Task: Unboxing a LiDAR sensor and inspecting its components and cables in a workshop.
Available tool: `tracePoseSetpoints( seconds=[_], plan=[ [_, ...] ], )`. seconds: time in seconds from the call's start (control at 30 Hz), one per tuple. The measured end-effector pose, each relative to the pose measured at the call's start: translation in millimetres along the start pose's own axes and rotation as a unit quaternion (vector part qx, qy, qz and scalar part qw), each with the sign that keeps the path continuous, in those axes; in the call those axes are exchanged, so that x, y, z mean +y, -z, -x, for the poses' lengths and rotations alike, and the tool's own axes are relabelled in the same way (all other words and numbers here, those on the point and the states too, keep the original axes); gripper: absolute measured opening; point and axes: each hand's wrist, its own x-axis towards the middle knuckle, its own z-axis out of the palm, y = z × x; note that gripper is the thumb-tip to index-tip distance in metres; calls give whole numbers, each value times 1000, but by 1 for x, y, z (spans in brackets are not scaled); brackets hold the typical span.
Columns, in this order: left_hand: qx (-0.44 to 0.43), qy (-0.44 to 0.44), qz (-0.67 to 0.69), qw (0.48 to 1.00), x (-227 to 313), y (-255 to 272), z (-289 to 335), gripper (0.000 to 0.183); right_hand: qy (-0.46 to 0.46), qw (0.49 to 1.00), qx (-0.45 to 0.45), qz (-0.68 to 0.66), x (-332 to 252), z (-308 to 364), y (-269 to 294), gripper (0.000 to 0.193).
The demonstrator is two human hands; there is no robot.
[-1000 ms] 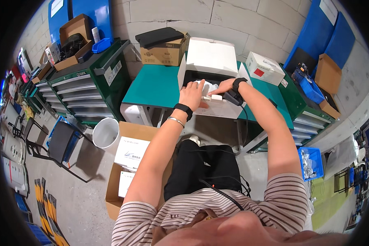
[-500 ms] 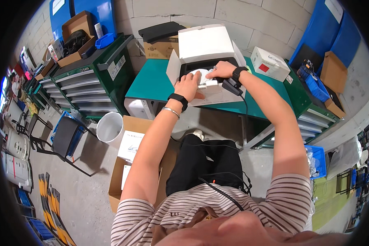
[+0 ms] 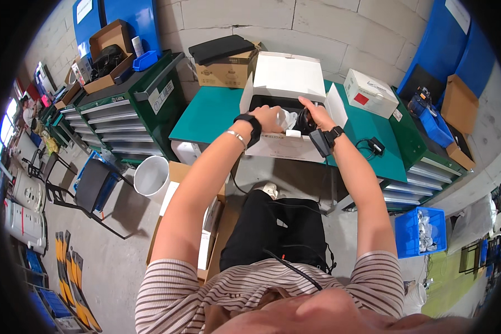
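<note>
An open white cardboard box (image 3: 289, 148) with a black insert stands in front of me, its lid raised at the back. My left hand (image 3: 266, 118) reaches in over the left part, fingers curled on a white, crumpled, plastic-like wrapping (image 3: 287, 119). What is inside the wrapping is hidden. On the right, my right hand (image 3: 319, 117) is closed around a coiled black cable (image 3: 304, 120), thumb raised. A small white block-like piece (image 3: 293, 133) shows at the box's front wall, between my hands.
The box stands on a green table (image 3: 197, 119). A black adapter with cable (image 3: 374, 147) lies to the right, below a white carton (image 3: 369, 93). A brown carton (image 3: 222, 72) stands behind left. Drawer cabinets (image 3: 114, 119) flank the table; a white bin (image 3: 151, 177) stands on the floor.
The white box now sits slightly further right in view. My right hand has drawn back to the right, and the coiled black cable shows in it. The adapter on the table has come into sight.
</note>
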Motion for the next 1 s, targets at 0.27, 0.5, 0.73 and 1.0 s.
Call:
tracePoseSetpoints(
  seconds=[0.27,0.5,0.73,1.0],
  plan=[
    [-158,-1,-138,978,3,36,-32,104,-11,998,16,-60,-2,1,-6,53],
    [-144,-22,-225,963,19,31,-24,97,-28,995,18,-97,-2,6,-7,52],
    [-65,-56,-199,976,21,40,-16,99,-11,981,37,-190,8,-9,4,47],
    [22,-105,-250,962,22,64,-18,94,60,920,39,-386,-6,-4,2,44]
  ],
)
